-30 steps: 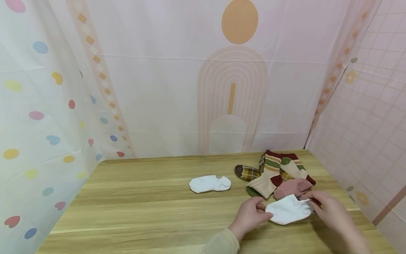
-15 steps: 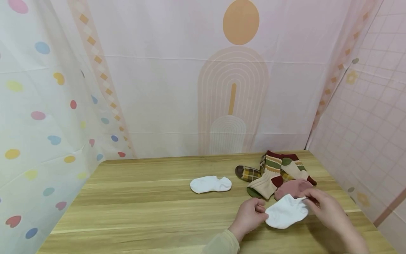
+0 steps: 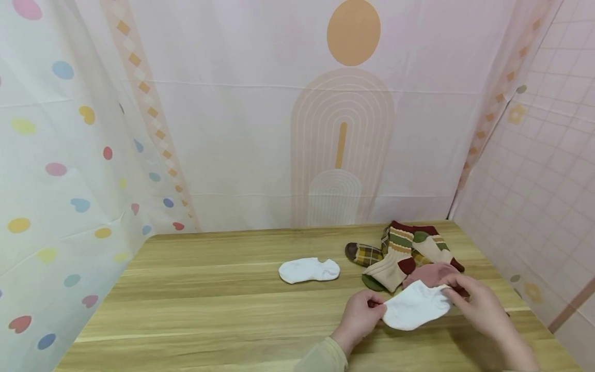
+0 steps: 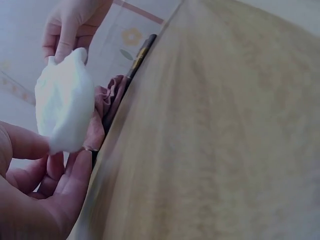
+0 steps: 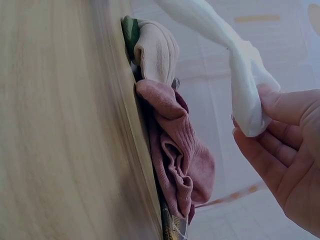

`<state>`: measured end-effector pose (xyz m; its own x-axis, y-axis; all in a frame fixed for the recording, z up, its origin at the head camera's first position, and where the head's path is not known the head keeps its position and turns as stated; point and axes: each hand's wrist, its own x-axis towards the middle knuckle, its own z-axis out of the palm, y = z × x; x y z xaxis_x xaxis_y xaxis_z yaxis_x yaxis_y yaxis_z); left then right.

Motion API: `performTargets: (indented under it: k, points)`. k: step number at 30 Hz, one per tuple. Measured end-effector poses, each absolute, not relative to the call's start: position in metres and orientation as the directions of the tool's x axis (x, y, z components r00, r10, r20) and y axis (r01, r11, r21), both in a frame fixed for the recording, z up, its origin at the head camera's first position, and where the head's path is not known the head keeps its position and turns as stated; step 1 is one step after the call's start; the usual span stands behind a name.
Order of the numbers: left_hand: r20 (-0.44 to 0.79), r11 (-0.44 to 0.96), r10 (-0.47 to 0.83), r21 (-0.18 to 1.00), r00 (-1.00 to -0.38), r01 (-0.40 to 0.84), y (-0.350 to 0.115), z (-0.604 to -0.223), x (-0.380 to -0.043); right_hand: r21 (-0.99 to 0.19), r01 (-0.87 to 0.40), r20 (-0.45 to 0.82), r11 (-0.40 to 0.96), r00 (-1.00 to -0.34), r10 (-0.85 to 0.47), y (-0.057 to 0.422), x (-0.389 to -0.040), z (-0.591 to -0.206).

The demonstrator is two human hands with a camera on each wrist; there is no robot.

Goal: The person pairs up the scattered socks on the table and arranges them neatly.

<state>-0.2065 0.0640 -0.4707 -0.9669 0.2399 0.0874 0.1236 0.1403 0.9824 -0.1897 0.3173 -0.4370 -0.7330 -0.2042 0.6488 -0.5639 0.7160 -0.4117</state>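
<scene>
A white low-cut sock is stretched between both hands, raised off the table in the wrist views. My left hand pinches its toe end between thumb and fingers, as the left wrist view of that hand also shows. At the opposite end, my right hand pinches the heel and opening; in the right wrist view the sock hangs from thumb and fingertips. Just behind it lies a pink sock, partly covered in the head view. A second white low-cut sock lies flat to the left.
Beyond the pink sock, a pile holds a cream sock with green and maroon parts, another cream and maroon sock and a brown plaid sock. The wooden table meets printed cloth hangings at its back and sides.
The white sock has shifted slightly left and been turned a little between the hands. My left hand has moved from beside its toe to a firmer pinch on it. The other socks stay put.
</scene>
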Motion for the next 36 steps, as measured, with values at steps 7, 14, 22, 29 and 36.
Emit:
performTargets:
  k: [7,14,22,29,36]
  points:
    - [0.073,0.094,0.213,0.991,-0.974,0.095,0.059,-0.469,-0.211,-0.471,-0.548,0.636,0.692,-0.754,-0.164,0.312,-0.192,-0.439]
    - [0.088,0.042,0.188,0.994,-0.978,0.097,0.048,-0.462,-0.215,-0.5,-0.561,0.633,0.66,-0.757,-0.164,0.307,-0.197,-0.441]
    - [0.107,-0.086,0.194,0.992,-0.975,0.092,0.032,-0.452,-0.222,-0.609,-0.456,0.513,0.649,-0.85,-0.116,0.295,-0.201,-0.434]
    - [0.144,-0.101,0.228,0.987,-0.963,0.124,0.016,-0.445,-0.227,-0.679,-0.515,0.507,0.524,-0.845,-0.174,0.285,-0.207,-0.43]
    - [0.19,-0.113,0.245,0.979,-0.951,0.167,0.001,-0.442,-0.231,-0.733,-0.479,0.458,0.483,-0.872,-0.171,0.276,-0.21,-0.429]
